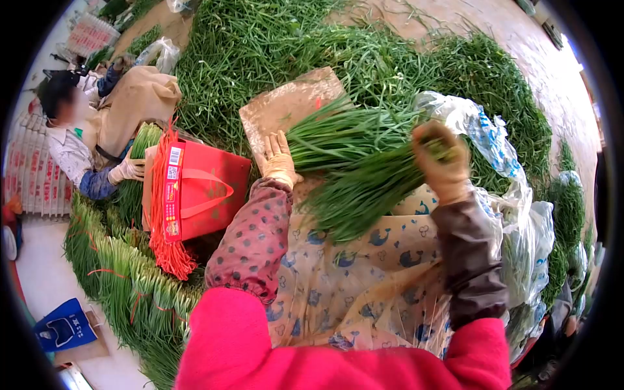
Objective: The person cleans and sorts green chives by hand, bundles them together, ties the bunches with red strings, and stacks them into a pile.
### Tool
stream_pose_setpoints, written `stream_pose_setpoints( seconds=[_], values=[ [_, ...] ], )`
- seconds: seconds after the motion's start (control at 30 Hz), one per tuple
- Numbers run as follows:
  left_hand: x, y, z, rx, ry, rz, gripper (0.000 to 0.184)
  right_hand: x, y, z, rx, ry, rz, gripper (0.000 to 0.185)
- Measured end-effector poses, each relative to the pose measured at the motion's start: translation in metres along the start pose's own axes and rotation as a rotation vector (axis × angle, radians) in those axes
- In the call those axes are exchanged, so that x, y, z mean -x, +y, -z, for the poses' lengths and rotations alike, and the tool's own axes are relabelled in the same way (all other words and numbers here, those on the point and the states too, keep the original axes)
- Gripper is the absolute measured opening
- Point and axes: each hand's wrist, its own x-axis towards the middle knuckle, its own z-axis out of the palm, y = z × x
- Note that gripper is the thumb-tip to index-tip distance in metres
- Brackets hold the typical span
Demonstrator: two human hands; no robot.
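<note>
My right hand (443, 159), in a pale glove and slightly blurred, is closed around one end of a bunch of garlic chives (370, 195). The leaves fan out to the left and downward over my lap. My left hand (279, 160), also gloved, has its fingers stretched out beside a flat worn board (286, 107). Its fingertips lie close to the leaf tips of a second chive pile (351, 133), which rests partly on the board. Whether the left palm presses on the board is hard to tell. A patterned apron (364, 273) covers my lap.
A red bag (211, 188) with red ties (170, 250) stands left of my left arm. Tied chive bundles (140, 279) lie at lower left. Loose greens (273, 45) are heaped ahead. Clear plastic bags (520, 214) sit at right. A co-worker (71, 123) handles chives at left.
</note>
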Motion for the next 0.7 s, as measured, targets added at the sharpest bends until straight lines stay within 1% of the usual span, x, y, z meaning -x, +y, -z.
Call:
stream_pose_setpoints(
  seconds=[0.03,0.1,0.13,0.17,0.2,0.23,0.27,0.3,0.37,0.4,0.43,0.5,0.53,0.57,0.63,0.67,0.7],
  values=[
    [-0.005,0.000,-0.007,-0.002,-0.017,0.005,0.139,-0.018,-0.001,0.017,0.155,0.039,0.001,0.020],
    [-0.011,-0.001,-0.016,0.071,0.071,0.011,0.142,-0.064,-0.005,0.050,0.323,0.106,0.435,0.020],
    [-0.009,-0.002,-0.018,0.059,0.079,0.001,0.141,-0.086,-0.005,0.069,0.506,0.142,0.535,0.022],
    [-0.007,-0.003,-0.021,0.055,0.071,0.004,0.141,-0.103,-0.007,0.081,0.544,0.199,0.490,0.026],
    [-0.004,-0.004,-0.024,0.021,0.075,-0.012,0.141,-0.118,-0.005,0.098,0.530,0.255,0.245,0.031],
    [-0.002,-0.005,-0.024,-0.010,0.080,-0.029,0.141,-0.136,-0.003,0.108,0.410,0.286,0.311,0.031],
    [0.003,-0.004,-0.012,-0.013,0.026,-0.034,0.137,-0.144,-0.023,0.105,0.518,0.253,0.354,0.031],
    [0.006,-0.004,-0.008,-0.012,0.020,-0.033,0.137,-0.151,-0.031,0.101,0.540,0.253,0.341,0.029],
    [0.009,-0.005,0.002,0.033,0.024,-0.045,0.128,-0.159,-0.036,0.088,0.506,0.082,0.574,0.030],
    [0.011,-0.002,0.010,0.052,0.055,-0.058,0.107,-0.158,-0.039,0.077,0.571,-0.042,0.706,0.030],
    [0.009,-0.003,0.008,0.053,0.055,-0.058,0.107,-0.155,-0.045,0.062,0.633,-0.169,0.838,0.030],
    [-0.002,-0.004,0.004,0.144,0.338,-0.212,0.085,-0.135,-0.038,0.016,0.702,-0.357,0.952,0.030],
    [-0.009,-0.004,0.005,0.230,0.516,-0.337,0.063,-0.117,-0.038,-0.011,0.891,-0.542,0.787,0.027],
    [-0.016,-0.002,0.001,0.228,0.518,-0.336,0.063,-0.099,-0.035,-0.037,1.068,-0.722,0.604,0.025],
    [-0.031,0.005,-0.012,0.266,0.611,-0.421,0.052,-0.085,-0.015,-0.077,1.159,-1.042,0.285,0.029],
    [-0.036,0.007,-0.020,0.293,0.635,-0.404,0.046,-0.077,0.006,-0.084,1.043,-0.970,0.340,0.032],
    [-0.040,0.008,-0.024,0.289,0.633,-0.402,0.046,-0.071,0.024,-0.090,0.927,-0.900,0.391,0.036]
  ],
)
